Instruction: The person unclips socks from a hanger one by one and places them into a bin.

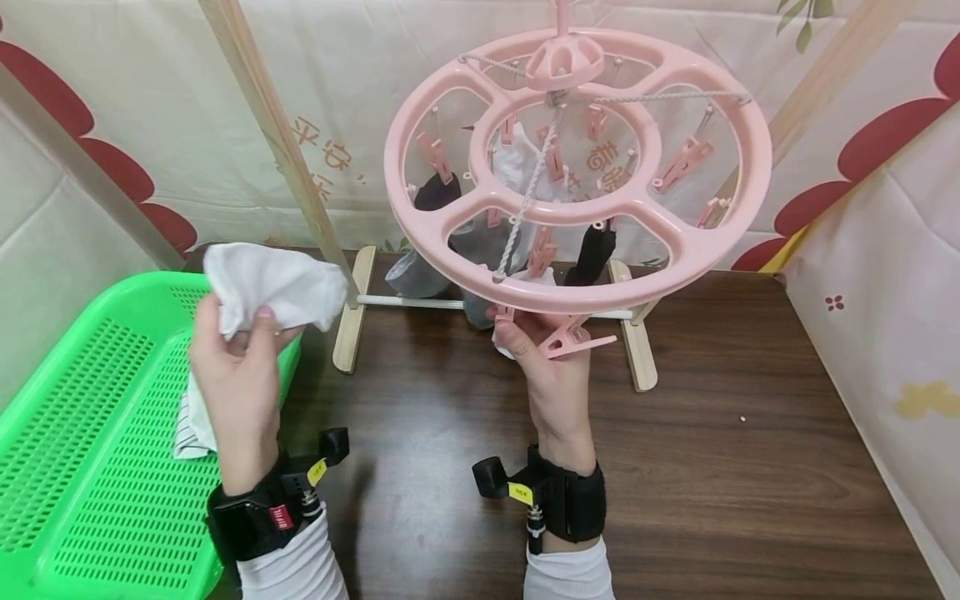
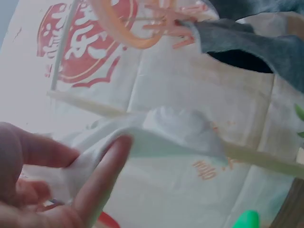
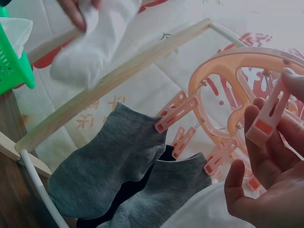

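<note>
My left hand (image 1: pixel 243 375) pinches a white sock (image 1: pixel 273 283) between thumb and fingers, held up over the far right corner of the green basket (image 1: pixel 142 492). In the right wrist view the white sock (image 3: pixel 90 52) hangs lengthwise from that hand. My right hand (image 1: pixel 558 400) is under the near rim of the round pink drying rack (image 1: pixel 442 237). Its thumb and fingers hold a pink clothespin (image 3: pixel 266 121). Grey socks (image 3: pixel 114 166) hang from other clothespins close by. A black sock (image 1: pixel 594 254) and a white one (image 1: pixel 517 158) hang farther round the rack.
A wooden stand with feet (image 1: pixel 348 333) and a white crossbar (image 1: pixel 408 302) is behind the rack. Striped white cloth (image 1: pixel 193 429) lies in the basket. Patterned fabric walls (image 1: pixel 870 275) enclose the brown tabletop (image 1: pixel 720 467).
</note>
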The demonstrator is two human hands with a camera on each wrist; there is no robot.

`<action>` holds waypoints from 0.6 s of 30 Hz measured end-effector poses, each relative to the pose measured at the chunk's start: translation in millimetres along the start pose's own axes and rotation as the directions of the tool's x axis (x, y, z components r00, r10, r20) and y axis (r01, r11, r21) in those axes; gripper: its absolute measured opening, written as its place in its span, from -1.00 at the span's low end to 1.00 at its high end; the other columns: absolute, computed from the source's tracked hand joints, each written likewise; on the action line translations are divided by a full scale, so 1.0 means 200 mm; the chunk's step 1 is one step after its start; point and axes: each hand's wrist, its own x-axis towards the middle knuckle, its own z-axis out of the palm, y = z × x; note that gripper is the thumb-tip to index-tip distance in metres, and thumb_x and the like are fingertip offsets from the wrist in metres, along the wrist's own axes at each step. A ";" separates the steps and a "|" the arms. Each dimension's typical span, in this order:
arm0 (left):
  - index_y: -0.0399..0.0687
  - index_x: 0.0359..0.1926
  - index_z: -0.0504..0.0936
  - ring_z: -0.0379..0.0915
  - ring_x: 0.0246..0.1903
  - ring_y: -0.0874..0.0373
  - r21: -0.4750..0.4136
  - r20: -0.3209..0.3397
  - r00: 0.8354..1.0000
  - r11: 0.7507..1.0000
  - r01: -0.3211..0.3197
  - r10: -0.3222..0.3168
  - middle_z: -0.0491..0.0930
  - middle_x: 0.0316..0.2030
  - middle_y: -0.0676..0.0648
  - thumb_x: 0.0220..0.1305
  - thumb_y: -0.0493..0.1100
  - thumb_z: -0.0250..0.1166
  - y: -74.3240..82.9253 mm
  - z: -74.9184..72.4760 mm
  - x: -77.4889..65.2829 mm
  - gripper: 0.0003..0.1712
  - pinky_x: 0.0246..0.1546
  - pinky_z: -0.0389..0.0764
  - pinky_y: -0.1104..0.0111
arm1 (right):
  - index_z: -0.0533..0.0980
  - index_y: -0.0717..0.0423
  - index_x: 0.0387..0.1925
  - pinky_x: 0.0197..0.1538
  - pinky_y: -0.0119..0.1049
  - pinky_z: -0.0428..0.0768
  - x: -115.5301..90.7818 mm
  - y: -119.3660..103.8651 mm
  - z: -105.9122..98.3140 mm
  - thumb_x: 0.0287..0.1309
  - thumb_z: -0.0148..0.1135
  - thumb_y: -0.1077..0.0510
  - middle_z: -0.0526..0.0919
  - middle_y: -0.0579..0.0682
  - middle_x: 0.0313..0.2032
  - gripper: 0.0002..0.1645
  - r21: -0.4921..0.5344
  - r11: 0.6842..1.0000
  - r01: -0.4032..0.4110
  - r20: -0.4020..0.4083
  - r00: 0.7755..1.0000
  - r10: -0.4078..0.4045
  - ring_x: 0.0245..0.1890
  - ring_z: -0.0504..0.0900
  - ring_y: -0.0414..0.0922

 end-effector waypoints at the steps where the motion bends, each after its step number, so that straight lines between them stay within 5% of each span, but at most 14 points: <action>1: -0.26 0.09 0.48 0.52 -0.10 -0.11 -0.046 -0.041 0.999 0.999 -0.018 0.016 0.41 0.02 -0.28 0.29 -0.49 0.06 0.01 -0.01 0.00 -0.64 -0.24 0.63 0.32 | 0.61 0.16 -0.09 -0.19 -0.37 0.55 0.00 0.00 0.00 0.01 0.47 0.21 0.70 0.08 -0.24 -0.62 0.007 1.000 -0.013 0.002 1.000 0.013 -0.20 0.66 -0.09; 4: -0.26 0.07 0.46 0.53 -0.10 -0.19 -0.137 -0.163 0.985 0.987 -0.083 0.061 0.39 0.05 -0.33 0.24 -0.51 0.10 0.03 -0.04 0.01 -0.62 -0.26 0.63 0.26 | 0.61 0.16 -0.09 -0.20 -0.36 0.56 0.00 0.00 0.00 0.02 0.45 0.23 0.68 0.12 -0.25 -0.64 0.012 1.000 -0.023 0.019 1.000 0.023 -0.23 0.65 -0.07; 10: -0.25 0.03 0.45 0.54 -0.24 -0.26 -0.186 -0.362 0.924 0.962 -0.198 0.120 0.40 0.05 -0.33 0.13 -0.55 0.12 0.06 -0.10 0.04 -0.58 -0.29 0.64 0.23 | 0.64 0.15 -0.12 -0.26 -0.37 0.55 0.01 0.02 0.00 0.02 0.46 0.20 0.69 0.12 -0.28 -0.67 0.029 0.999 0.017 0.000 1.000 -0.017 -0.25 0.66 -0.05; 14: -0.20 0.00 0.45 0.52 -0.26 -0.21 -0.146 -0.423 0.897 0.967 -0.208 0.129 0.40 0.03 -0.29 0.09 -0.57 0.10 0.08 -0.12 0.05 -0.56 -0.26 0.62 0.23 | 0.64 0.12 -0.11 -0.24 -0.36 0.55 0.01 0.02 -0.01 0.02 0.47 0.16 0.68 0.07 -0.25 -0.65 0.013 0.999 0.030 0.007 1.000 -0.030 -0.25 0.67 -0.04; 18: -0.10 0.05 0.43 0.48 -0.27 -0.14 -0.097 -0.440 0.892 0.982 -0.161 0.103 0.39 0.01 -0.24 0.07 -0.55 0.13 0.10 -0.12 0.05 -0.49 -0.15 0.53 0.24 | 0.63 0.09 -0.08 -0.20 -0.34 0.56 0.00 0.02 -0.01 -0.01 0.49 0.11 0.66 0.05 -0.19 -0.60 -0.006 1.000 0.006 0.012 1.000 -0.006 -0.24 0.67 -0.07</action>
